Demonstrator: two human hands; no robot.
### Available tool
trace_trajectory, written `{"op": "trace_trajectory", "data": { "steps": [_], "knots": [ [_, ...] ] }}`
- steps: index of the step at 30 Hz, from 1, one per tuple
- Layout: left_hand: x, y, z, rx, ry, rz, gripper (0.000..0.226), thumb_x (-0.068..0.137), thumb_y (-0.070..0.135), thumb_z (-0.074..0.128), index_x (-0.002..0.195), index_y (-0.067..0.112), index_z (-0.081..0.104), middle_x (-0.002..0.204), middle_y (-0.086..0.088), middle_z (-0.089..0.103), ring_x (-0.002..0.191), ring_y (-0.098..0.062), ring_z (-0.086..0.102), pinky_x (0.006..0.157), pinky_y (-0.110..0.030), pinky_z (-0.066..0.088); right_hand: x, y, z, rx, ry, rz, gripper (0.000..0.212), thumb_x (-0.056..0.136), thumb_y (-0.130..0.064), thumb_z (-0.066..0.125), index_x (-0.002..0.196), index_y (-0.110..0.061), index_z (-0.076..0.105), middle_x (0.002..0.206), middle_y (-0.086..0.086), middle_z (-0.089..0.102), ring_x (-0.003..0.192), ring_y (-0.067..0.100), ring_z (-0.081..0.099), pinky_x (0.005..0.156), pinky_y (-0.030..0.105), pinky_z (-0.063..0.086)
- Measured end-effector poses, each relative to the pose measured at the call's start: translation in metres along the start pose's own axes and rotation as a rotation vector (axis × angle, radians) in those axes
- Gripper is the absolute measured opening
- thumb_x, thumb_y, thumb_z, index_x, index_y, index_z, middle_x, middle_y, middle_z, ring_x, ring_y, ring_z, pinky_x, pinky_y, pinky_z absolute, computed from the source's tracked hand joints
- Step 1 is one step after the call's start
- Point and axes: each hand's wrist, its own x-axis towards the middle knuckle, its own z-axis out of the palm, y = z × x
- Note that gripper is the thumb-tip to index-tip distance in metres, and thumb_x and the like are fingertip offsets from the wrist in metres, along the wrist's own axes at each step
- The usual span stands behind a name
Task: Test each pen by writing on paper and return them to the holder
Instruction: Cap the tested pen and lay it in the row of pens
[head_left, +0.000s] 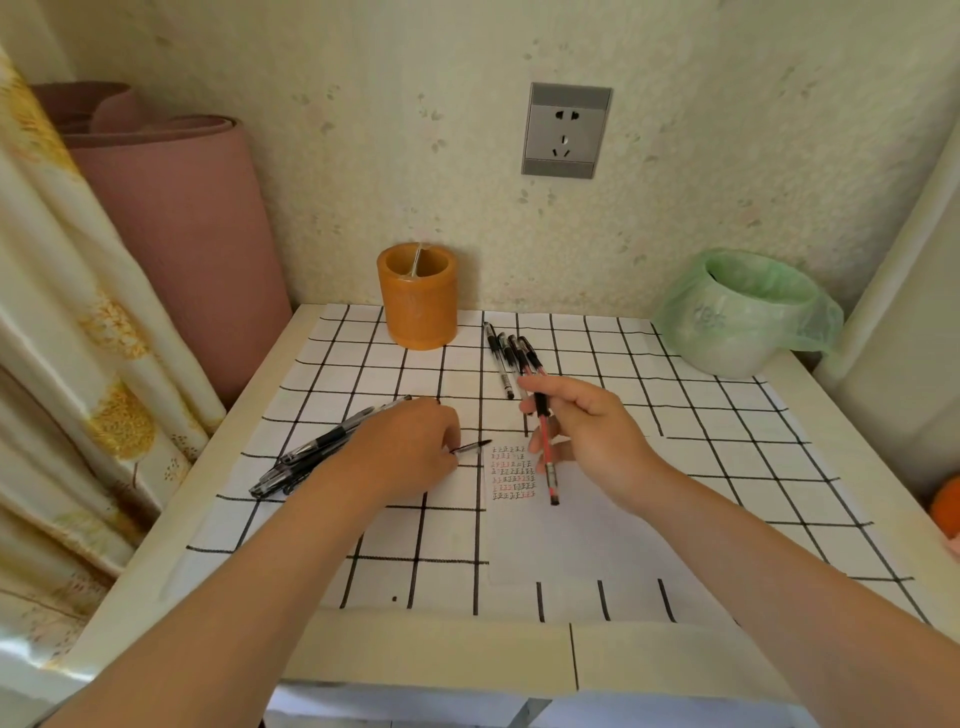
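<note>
Right hand (592, 431), centre right of the frame: fingers closed round a red pen (545, 441), barrel running steeply down the picture, dark end low and hanging over the written patch. Whether the tip touches paper cannot be told.

Left hand (410, 447), centre of the frame: curled shut, pinching a small dark piece (472, 447) that pokes out toward the right. Probably this pen's cap, or a thin pen; too small to be sure.

Paper (571, 519): white sheet lying on the checked cloth (363, 364), lower centre. Its upper left corner carries rows of small marks (513, 474) in black and red.

Pens, two lots. One bundle of dark pens (311, 452) lies just left of the left hand. A second row of pens (511, 353) lies at upper centre, above the right hand, partly behind its fingers.

Holder (418, 296): orange cylinder with a divider, upper centre against the wall, apparently holding no pens. Well apart from both hands.

Green-lined bin (743, 312) upper right; wall socket (566, 130) top centre.

Judgement: step in hand is testing the red pen. To do it well, bring the tip onto bare paper beside the existing marks, keep the left hand down to steady the sheet, write a short stroke, cap the pen, then carry it to the holder and not back among the loose pens.
</note>
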Motion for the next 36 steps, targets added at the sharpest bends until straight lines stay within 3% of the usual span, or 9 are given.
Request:
{"op": "trace_trajectory", "data": {
  "steps": [5, 9, 10, 14, 17, 21, 24, 33, 36],
  "knots": [
    [-0.001, 0.002, -0.004, -0.053, 0.037, -0.034, 0.016, 0.097, 0.03, 0.055, 0.109, 0.028, 0.065, 0.1, 0.011, 0.061, 0.088, -0.009, 0.055, 0.069, -0.025, 0.041, 0.001, -0.013, -0.006, -0.096, 0.065, -0.07, 0.029, 0.096, -0.005, 0.057, 0.115, -0.026, 0.06, 0.095, 0.007, 0.069, 0.061, 0.018, 0.06, 0.056, 0.028, 0.049],
    [-0.001, 0.0, -0.009, -0.151, 0.044, -0.055, 0.017, 0.101, 0.03, 0.048, 0.112, 0.029, 0.061, 0.094, 0.01, 0.067, 0.087, -0.01, 0.061, 0.075, -0.032, 0.053, 0.005, -0.006, -0.01, -0.361, 0.068, -0.123, 0.027, 0.087, -0.015, 0.072, 0.108, -0.031, 0.07, 0.089, -0.009, 0.071, 0.077, 0.016, 0.063, 0.075, 0.03, 0.053],
    [-0.002, 0.0, -0.009, -0.171, 0.05, -0.048, 0.017, 0.101, 0.029, 0.048, 0.113, 0.028, 0.061, 0.094, 0.01, 0.067, 0.087, -0.01, 0.061, 0.077, -0.033, 0.054, 0.004, -0.005, -0.011, -0.454, 0.056, -0.129, 0.022, 0.087, -0.018, 0.072, 0.105, -0.031, 0.073, 0.09, -0.013, 0.071, 0.08, 0.013, 0.064, 0.08, 0.029, 0.053],
    [-0.004, 0.002, -0.01, -0.212, 0.066, -0.025, 0.017, 0.102, 0.026, 0.05, 0.11, 0.026, 0.064, 0.098, 0.009, 0.065, 0.089, -0.01, 0.06, 0.08, -0.034, 0.054, -0.002, -0.003, -0.011, -0.787, 0.005, -0.223, 0.018, 0.092, -0.023, 0.066, 0.106, -0.032, 0.073, 0.095, -0.019, 0.064, 0.078, -0.001, 0.056, 0.077, 0.021, 0.044],
    [-0.005, 0.002, -0.01, -0.22, 0.052, -0.022, 0.015, 0.101, 0.025, 0.05, 0.107, 0.029, 0.063, 0.096, 0.011, 0.069, 0.088, -0.008, 0.061, 0.08, -0.033, 0.054, -0.002, 0.0, -0.009, -0.921, 0.007, -0.31, 0.019, 0.094, -0.023, 0.061, 0.106, -0.033, 0.072, 0.101, -0.014, 0.062, 0.09, 0.008, 0.059, 0.083, 0.03, 0.049],
    [-0.004, 0.002, -0.01, -0.233, 0.033, -0.021, 0.014, 0.1, 0.025, 0.053, 0.107, 0.029, 0.064, 0.092, 0.014, 0.068, 0.088, -0.005, 0.061, 0.083, -0.034, 0.055, -0.001, 0.0, -0.007, -1.042, 0.057, -0.4, 0.019, 0.095, -0.023, 0.06, 0.106, -0.032, 0.072, 0.1, -0.012, 0.064, 0.092, 0.015, 0.061, 0.081, 0.034, 0.048],
    [-0.003, 0.002, -0.009, -0.235, 0.03, -0.011, 0.014, 0.099, 0.026, 0.054, 0.107, 0.029, 0.066, 0.091, 0.014, 0.068, 0.087, -0.005, 0.062, 0.084, -0.035, 0.055, 0.001, 0.001, -0.007, -1.085, 0.076, -0.433, 0.019, 0.094, -0.023, 0.061, 0.105, -0.032, 0.072, 0.097, -0.011, 0.065, 0.091, 0.017, 0.06, 0.079, 0.036, 0.047],
    [-0.005, 0.009, -0.01, -0.197, 0.05, 0.067, 0.014, 0.098, 0.033, 0.058, 0.108, 0.032, 0.067, 0.099, 0.015, 0.066, 0.08, 0.0, 0.055, 0.072, -0.021, 0.047, -0.002, 0.001, -0.002, -1.055, -0.006, -0.45, 0.017, 0.093, -0.021, 0.062, 0.105, -0.025, 0.073, 0.097, -0.007, 0.064, 0.093, 0.017, 0.059, 0.082, 0.039, 0.048],
    [-0.005, 0.009, -0.011, -0.196, 0.066, 0.073, 0.014, 0.098, 0.033, 0.058, 0.108, 0.031, 0.067, 0.098, 0.015, 0.067, 0.084, -0.002, 0.058, 0.073, -0.022, 0.049, -0.002, 0.001, -0.001, -1.078, 0.051, -0.458, 0.016, 0.09, -0.02, 0.063, 0.1, -0.027, 0.073, 0.093, -0.008, 0.064, 0.089, 0.018, 0.059, 0.08, 0.04, 0.049]
  ]
}}
